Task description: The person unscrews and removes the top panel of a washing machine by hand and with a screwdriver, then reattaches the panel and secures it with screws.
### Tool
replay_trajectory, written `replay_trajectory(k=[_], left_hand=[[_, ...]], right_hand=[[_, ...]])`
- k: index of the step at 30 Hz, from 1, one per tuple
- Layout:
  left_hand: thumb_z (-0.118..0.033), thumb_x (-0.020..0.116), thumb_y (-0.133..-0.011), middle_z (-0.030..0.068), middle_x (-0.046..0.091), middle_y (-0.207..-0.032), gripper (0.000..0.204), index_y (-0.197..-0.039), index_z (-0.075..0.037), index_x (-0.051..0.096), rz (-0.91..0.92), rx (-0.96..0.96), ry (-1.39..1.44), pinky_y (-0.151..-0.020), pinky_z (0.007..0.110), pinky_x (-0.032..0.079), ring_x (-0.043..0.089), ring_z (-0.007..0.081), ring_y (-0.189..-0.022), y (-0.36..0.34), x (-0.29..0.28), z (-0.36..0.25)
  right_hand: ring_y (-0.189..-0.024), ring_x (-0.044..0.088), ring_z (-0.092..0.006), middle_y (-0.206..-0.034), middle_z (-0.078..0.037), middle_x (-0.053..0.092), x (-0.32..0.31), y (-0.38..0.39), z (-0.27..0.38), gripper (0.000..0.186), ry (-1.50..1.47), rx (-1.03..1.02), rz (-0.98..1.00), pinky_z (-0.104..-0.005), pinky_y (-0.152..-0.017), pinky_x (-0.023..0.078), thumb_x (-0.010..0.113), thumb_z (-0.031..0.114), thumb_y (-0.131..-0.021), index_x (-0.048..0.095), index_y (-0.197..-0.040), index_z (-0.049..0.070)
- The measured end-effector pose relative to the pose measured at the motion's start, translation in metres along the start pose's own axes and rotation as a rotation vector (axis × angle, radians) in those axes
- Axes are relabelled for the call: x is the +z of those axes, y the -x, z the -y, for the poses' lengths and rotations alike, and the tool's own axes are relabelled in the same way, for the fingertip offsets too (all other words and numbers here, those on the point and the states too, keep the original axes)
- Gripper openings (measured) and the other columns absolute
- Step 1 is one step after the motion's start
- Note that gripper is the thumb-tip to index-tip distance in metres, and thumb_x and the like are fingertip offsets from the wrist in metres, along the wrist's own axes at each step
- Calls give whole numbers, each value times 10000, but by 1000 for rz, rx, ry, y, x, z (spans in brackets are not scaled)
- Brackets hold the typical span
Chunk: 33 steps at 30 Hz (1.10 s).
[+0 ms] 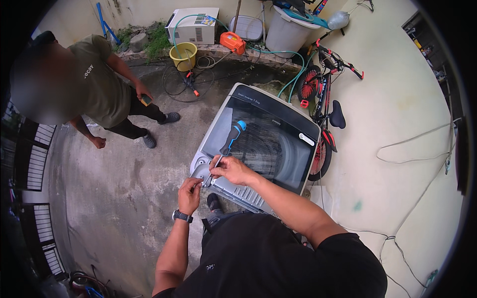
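Observation:
A top-load washing machine [251,134] with a dark glass lid stands before me, a grey panel along its near edge. My right hand [231,170] is closed around the metal shaft of a screwdriver [233,135], whose black-and-blue handle points up and away over the lid. The shaft's lower end reaches the machine's near left corner [202,171], where fittings show. My left hand [189,193], with a watch on its wrist, is at that same corner, fingertips pinched together. Whatever they hold is too small to make out.
At the left a person [99,79] stands holding a small object. Behind the machine lie an orange pressure washer [232,42], green hose, a yellow bucket [184,55] and a white box-shaped appliance [194,26]. A bicycle [323,99] leans along the right wall, with loose cables there.

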<state>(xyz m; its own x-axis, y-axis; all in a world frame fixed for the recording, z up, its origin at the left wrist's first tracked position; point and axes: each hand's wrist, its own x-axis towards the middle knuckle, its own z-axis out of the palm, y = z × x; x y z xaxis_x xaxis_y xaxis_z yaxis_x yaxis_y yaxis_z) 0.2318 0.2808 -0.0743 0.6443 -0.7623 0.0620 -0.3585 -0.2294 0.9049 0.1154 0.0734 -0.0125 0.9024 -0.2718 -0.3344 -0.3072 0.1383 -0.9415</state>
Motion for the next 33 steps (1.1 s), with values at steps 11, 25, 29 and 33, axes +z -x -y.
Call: replay_trajectory(k=[11, 25, 29, 33], left_hand=[[-70, 727, -908, 62, 739, -991, 116, -1023, -72, 713, -15, 103, 28, -610, 314, 469, 604, 161, -677, -5, 3, 4], [-72, 736, -880, 115, 717, -971, 181, -1057, -66, 699, 50, 145, -115, -672, 380, 520, 660, 291, -752, -3, 3, 8], [-75, 731, -876, 129, 718, -989, 178, -1051, -64, 698, 50, 175, -143, -763, 408, 535, 683, 342, -879, -2, 2, 10], [-80, 726, -875, 137, 719, -990, 179, -1051, -61, 697, 44, 146, -173, -828, 428, 534, 684, 366, -943, -1, 4, 14]], right_hand=[[-857, 717, -324, -900, -155, 697, 25, 14, 11, 146, 381, -330, -262, -423, -752, 540, 655, 125, -973, 589, -1051, 22], [-886, 668, -402, -902, -178, 685, 32, 11, -3, 97, 473, -441, -179, -452, -763, 515, 648, 99, -955, 629, -980, 8], [-896, 670, -408, -920, -185, 693, 33, 10, -6, 127, 499, -420, -170, -460, -773, 519, 669, 131, -949, 648, -996, 14], [-901, 666, -414, -944, -187, 702, 35, 5, -11, 151, 522, -444, -172, -470, -782, 521, 679, 161, -950, 666, -1018, 26]])
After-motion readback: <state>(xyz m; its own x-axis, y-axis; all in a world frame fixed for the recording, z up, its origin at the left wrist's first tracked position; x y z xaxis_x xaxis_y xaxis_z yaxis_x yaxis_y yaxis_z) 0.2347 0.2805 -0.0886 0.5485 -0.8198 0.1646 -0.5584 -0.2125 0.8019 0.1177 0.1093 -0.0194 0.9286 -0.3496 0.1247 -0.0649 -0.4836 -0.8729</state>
